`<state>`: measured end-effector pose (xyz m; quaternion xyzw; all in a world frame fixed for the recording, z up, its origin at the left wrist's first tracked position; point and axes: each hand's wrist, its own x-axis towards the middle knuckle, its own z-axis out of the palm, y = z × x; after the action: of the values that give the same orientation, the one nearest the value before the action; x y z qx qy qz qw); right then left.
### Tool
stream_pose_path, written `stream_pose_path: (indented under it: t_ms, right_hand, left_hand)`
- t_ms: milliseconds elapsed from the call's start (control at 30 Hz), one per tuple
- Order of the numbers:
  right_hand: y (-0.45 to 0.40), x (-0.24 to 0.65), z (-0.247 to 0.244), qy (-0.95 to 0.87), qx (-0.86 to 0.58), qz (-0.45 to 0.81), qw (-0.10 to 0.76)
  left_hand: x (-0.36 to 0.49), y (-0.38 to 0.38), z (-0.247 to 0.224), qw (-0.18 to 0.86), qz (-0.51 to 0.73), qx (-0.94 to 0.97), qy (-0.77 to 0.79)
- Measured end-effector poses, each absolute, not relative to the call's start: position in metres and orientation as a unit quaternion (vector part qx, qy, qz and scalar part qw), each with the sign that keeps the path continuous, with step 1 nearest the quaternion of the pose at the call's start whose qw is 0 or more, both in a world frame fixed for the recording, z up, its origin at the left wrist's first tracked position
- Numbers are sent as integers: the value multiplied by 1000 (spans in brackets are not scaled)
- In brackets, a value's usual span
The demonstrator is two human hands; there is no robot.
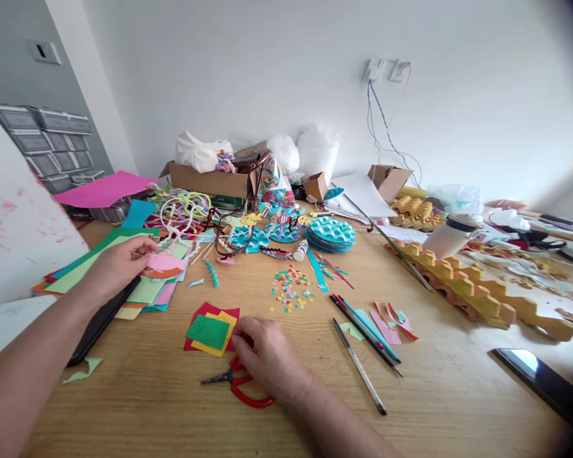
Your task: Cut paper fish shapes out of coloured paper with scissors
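Note:
My left hand [124, 262] reaches over a pile of coloured paper sheets. Its thumb and fingers are pinched at the edge of a pink paper cutout [166, 261], which lies above an orange paper cutout [165, 274]. My right hand [270, 353] rests on the table with curled fingers. Its fingertips meet the right edge of stacked paper squares: a green square [207, 331] on top, a yellow square [212, 348] and a red square [189, 343] beneath. Whether they grip anything is hidden. Red-handled scissors [251, 397] lie partly under this hand, blades pointing left.
Pens [360, 366] and paper scraps [391, 324] lie to the right. Paper confetti [291, 289] is scattered ahead, before blue wavy discs [331, 235]. Egg-carton pieces [453, 280] and a phone [530, 378] are at right. A dark flat object [102, 324] lies under my left forearm.

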<state>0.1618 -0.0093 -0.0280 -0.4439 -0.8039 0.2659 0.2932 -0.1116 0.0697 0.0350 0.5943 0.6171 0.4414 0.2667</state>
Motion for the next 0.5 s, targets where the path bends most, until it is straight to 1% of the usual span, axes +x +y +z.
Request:
stream_pose_path:
  t_ms: [100, 300, 400, 500]
  right_hand:
    - [-9, 162, -28, -822, -443, 235, 271]
    - [-11, 161, -26, -831, -444, 228, 246]
    - [-11, 162, -25, -833, -444, 227, 239]
    - [-11, 162, -23, -834, -447, 224, 236]
  left_hand:
    - [-122, 80, 24, 260, 419, 590, 639]
    - [-128, 94, 3, 248, 382, 599, 659]
    - [-125, 95, 6, 213, 372, 619, 658]
    - [-119, 91, 20, 176, 380, 637, 647]
